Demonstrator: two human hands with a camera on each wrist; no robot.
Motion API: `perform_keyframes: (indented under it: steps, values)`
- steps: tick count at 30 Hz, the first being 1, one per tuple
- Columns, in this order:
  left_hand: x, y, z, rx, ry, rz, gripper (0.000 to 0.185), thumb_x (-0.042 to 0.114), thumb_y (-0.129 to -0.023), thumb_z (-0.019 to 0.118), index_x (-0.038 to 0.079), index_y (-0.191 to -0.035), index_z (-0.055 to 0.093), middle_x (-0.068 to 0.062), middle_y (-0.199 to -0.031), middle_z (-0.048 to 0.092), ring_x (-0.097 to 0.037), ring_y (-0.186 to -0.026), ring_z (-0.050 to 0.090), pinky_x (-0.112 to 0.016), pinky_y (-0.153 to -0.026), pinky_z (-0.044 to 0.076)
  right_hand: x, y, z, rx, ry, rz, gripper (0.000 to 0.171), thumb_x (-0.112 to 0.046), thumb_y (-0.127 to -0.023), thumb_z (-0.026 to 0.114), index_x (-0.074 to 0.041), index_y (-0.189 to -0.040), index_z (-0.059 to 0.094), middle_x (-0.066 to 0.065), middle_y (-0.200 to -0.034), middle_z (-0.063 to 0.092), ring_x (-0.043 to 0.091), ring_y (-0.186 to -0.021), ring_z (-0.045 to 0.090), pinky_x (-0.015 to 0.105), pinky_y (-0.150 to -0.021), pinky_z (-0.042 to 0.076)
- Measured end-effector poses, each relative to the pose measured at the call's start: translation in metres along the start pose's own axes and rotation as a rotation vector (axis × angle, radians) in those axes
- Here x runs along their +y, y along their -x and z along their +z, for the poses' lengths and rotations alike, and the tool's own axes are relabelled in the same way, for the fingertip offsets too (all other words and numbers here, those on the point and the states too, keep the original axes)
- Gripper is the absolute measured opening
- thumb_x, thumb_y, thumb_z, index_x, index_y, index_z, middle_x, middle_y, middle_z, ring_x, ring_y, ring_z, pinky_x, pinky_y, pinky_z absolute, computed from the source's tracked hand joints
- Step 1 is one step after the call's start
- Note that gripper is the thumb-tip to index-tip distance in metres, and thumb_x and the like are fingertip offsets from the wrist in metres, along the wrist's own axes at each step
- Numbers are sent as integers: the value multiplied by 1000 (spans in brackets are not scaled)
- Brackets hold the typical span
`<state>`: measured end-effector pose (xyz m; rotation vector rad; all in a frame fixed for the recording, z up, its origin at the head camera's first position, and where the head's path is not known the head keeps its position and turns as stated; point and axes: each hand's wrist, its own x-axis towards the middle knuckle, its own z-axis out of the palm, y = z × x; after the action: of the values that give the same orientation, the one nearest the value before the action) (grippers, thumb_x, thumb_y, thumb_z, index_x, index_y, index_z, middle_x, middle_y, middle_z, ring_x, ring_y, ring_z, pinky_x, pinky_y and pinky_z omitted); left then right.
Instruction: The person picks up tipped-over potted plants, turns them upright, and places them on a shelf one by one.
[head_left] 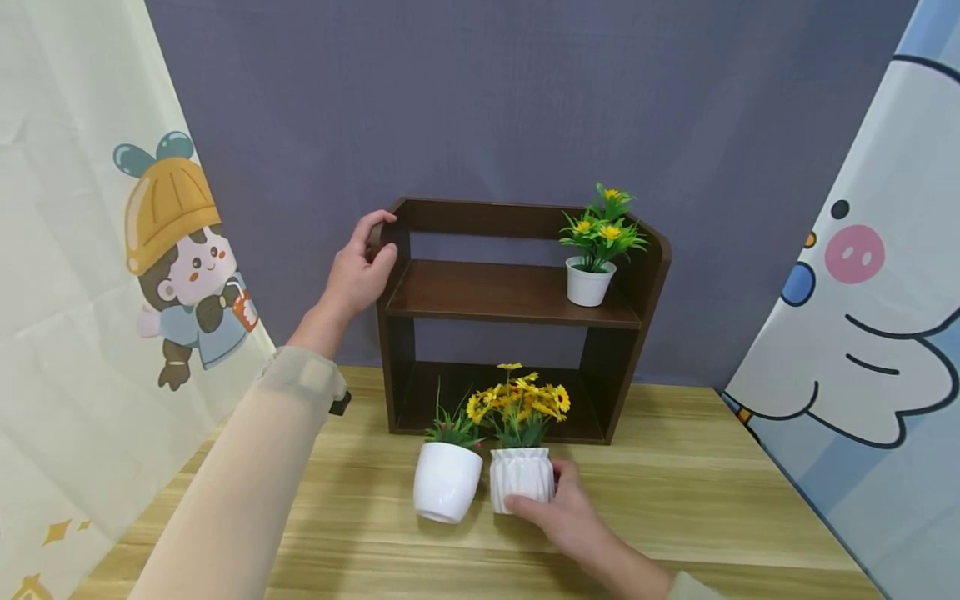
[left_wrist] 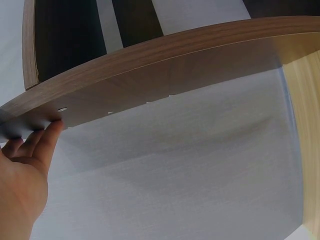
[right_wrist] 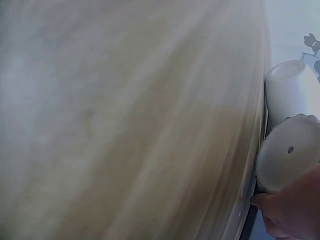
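My right hand (head_left: 570,517) grips a white ribbed pot (head_left: 522,479) of yellow flowers, thumb across its front. The right wrist view shows the underside of this ribbed pot (right_wrist: 287,152), with a small hole; whether it touches the table cannot be told. Left of it, a smooth white pot (head_left: 447,483) with grassy leaves appears to lie on its side, base towards me. My left hand (head_left: 357,271) holds the upper left side of a dark brown two-tier shelf (head_left: 480,287). In the left wrist view, its fingers (left_wrist: 47,145) press against the panel's outer face.
A small white pot (head_left: 588,282) with yellow flowers stands upright on the shelf's upper tier, at the right. The shelf rests on a wood-grain table (head_left: 675,467). A grey-blue cloth (head_left: 495,100) hangs behind, with printed cartoon cloths (head_left: 60,250) at both sides.
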<state>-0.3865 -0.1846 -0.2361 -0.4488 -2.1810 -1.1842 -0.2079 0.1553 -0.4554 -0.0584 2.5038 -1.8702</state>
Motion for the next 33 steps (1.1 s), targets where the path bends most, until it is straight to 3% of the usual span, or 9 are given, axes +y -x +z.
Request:
perform_keyframes:
  steps: [8, 18, 29, 33]
  values:
    - [1, 0, 0, -19, -12, 4, 45, 34, -111, 50, 36, -155, 47, -11, -109, 63, -26, -85, 56, -39, -75, 44, 3, 2, -6, -12, -5, -3, 94, -14, -84, 91, 13, -152, 32, 28, -135, 62, 28, -114, 68, 47, -100, 60]
    - [-1, 0, -1, -15, -6, 1, 45, 33, -111, 51, 35, -156, 48, -9, -102, 59, -25, -81, 54, -40, -72, 43, 5, 4, -17, -36, 31, -2, 99, -12, -79, 95, 13, -154, 35, 25, -137, 62, 30, -117, 67, 52, -103, 60]
    - [-1, 1, -1, -27, -9, -16, 44, 37, -112, 49, 40, -155, 47, -10, -107, 61, -24, -80, 54, -39, -71, 44, 6, 4, -26, -101, 42, -8, 94, -9, -82, 93, 13, -156, 39, 26, -140, 62, 31, -120, 67, 51, -102, 61]
    - [-1, 0, -1, -29, -5, -19, 44, 35, -112, 50, 41, -155, 47, -11, -110, 63, -25, -82, 55, -39, -72, 44, 7, 5, -28, -115, 56, -27, 92, -10, -81, 93, 15, -153, 42, 25, -139, 64, 30, -119, 69, 45, -100, 61]
